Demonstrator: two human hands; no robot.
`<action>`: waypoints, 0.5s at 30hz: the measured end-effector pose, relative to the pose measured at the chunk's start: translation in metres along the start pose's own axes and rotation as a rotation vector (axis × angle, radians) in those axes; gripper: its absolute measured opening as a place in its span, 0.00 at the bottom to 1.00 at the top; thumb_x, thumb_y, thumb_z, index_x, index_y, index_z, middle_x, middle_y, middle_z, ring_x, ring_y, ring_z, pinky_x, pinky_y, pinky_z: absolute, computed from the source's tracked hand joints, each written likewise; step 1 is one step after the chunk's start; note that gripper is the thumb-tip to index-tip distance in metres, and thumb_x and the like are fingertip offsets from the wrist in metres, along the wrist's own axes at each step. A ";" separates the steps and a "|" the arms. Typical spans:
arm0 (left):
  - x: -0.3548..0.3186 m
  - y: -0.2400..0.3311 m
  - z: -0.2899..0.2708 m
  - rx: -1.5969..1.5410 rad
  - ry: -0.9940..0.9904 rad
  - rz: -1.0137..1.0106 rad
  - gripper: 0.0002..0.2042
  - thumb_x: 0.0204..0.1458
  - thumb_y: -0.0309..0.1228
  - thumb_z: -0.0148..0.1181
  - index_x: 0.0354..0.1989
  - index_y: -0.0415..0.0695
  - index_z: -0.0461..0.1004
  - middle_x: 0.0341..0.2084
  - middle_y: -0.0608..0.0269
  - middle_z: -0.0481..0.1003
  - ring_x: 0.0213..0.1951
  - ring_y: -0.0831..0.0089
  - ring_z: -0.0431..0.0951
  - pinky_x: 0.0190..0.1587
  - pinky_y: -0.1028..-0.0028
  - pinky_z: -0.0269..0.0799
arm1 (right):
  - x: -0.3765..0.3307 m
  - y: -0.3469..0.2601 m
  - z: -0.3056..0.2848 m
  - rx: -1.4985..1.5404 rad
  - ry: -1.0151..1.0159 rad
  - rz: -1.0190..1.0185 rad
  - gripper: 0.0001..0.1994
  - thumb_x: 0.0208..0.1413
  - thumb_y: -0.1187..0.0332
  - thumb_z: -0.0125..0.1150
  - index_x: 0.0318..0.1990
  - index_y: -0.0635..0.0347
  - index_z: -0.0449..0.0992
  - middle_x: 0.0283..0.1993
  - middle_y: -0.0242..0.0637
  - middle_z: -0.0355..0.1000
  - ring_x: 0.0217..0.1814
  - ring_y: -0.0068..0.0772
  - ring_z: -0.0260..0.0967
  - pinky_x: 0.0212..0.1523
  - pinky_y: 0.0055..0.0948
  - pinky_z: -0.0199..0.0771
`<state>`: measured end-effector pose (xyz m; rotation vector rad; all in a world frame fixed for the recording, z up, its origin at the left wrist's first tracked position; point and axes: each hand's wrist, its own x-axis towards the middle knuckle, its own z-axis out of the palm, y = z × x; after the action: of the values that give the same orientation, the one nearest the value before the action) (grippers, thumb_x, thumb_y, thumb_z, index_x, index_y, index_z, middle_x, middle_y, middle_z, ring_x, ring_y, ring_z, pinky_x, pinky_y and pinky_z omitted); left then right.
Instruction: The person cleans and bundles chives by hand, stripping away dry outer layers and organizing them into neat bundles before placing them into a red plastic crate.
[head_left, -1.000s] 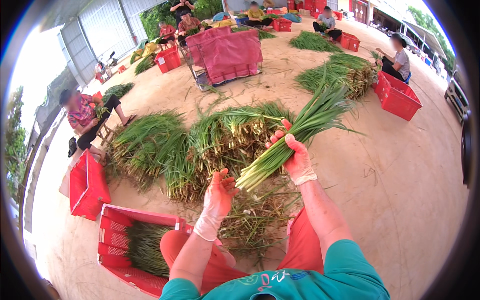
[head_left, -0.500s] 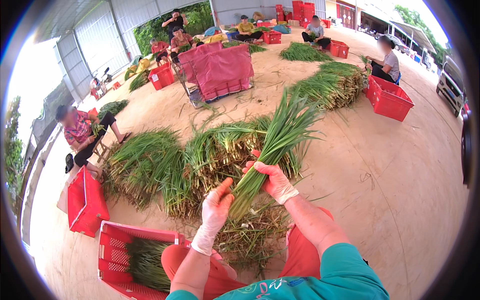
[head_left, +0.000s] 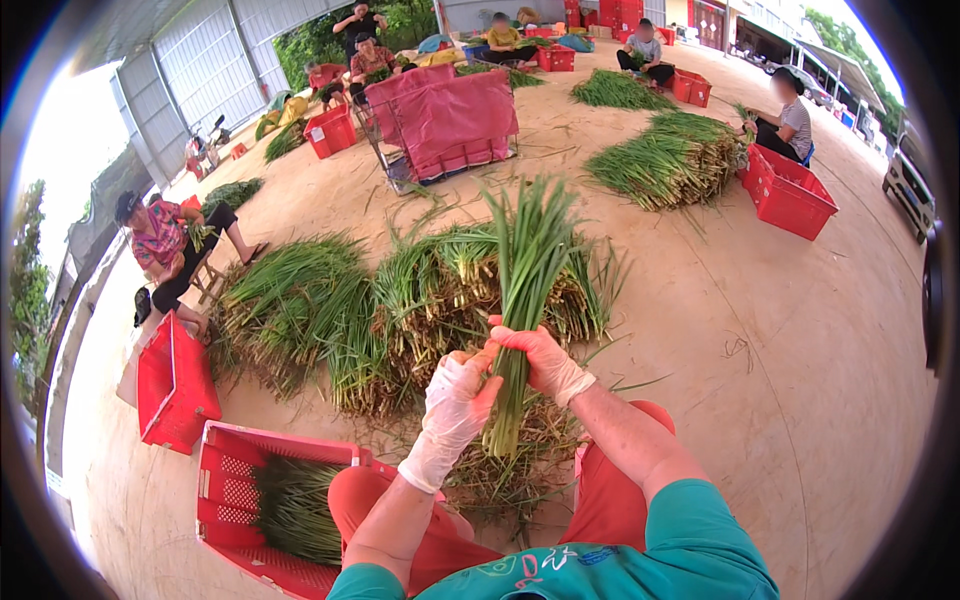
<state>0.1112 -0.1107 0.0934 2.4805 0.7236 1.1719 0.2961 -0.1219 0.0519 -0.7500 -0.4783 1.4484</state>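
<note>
My right hand (head_left: 540,361), in a thin whitish glove, is wrapped round a bunch of green chives (head_left: 527,262) in front of me. The leaves fan upward, away from me, and the pale cut ends (head_left: 503,430) point down toward my lap. At the bunch's left side is my gloved left hand (head_left: 460,393), its fingers curled in against the stalks close to the right hand's fingertips. Whether a leaf is pinched in those fingers is hidden. Below the bunch, loose stalks and dry trimmings (head_left: 520,475) lie on the ground between my knees.
A red crate (head_left: 225,490) with greens inside stands by my left knee, another red crate (head_left: 178,385) beyond it. Heaps of chives (head_left: 300,310) lie ahead. Farther off are a pink-draped cart (head_left: 445,125), more heaps, red crates and several seated people. Vehicles (head_left: 908,185) stand at right.
The bunch has swung from leaning right to nearly upright. My left hand has moved up and right, closer to my right hand. The view has shifted slightly.
</note>
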 end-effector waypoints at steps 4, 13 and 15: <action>-0.010 -0.017 0.016 0.145 -0.051 0.057 0.14 0.47 0.23 0.69 0.43 0.44 0.79 0.34 0.58 0.76 0.36 0.57 0.77 0.37 0.62 0.74 | -0.004 0.013 0.013 -0.010 -0.045 0.091 0.20 0.61 0.59 0.70 0.55 0.61 0.75 0.42 0.28 0.74 0.43 0.23 0.73 0.47 0.28 0.76; -0.016 -0.036 0.004 -1.161 -0.175 -0.981 0.05 0.62 0.27 0.61 0.41 0.39 0.78 0.26 0.70 0.76 0.26 0.81 0.72 0.27 0.79 0.67 | -0.005 0.012 0.009 -0.034 -0.172 0.264 0.27 0.62 0.48 0.66 0.56 0.63 0.74 0.42 0.35 0.77 0.39 0.29 0.76 0.43 0.31 0.80; -0.015 -0.035 -0.011 -1.392 -0.121 -1.017 0.06 0.61 0.26 0.62 0.42 0.35 0.76 0.28 0.63 0.74 0.27 0.72 0.72 0.27 0.73 0.69 | -0.003 0.011 0.007 -0.067 -0.160 0.273 0.29 0.61 0.45 0.65 0.56 0.62 0.73 0.39 0.36 0.77 0.36 0.29 0.77 0.40 0.32 0.80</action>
<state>0.0836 -0.0893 0.0744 0.8015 0.6216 0.6499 0.2829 -0.1237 0.0489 -0.7780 -0.5650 1.7633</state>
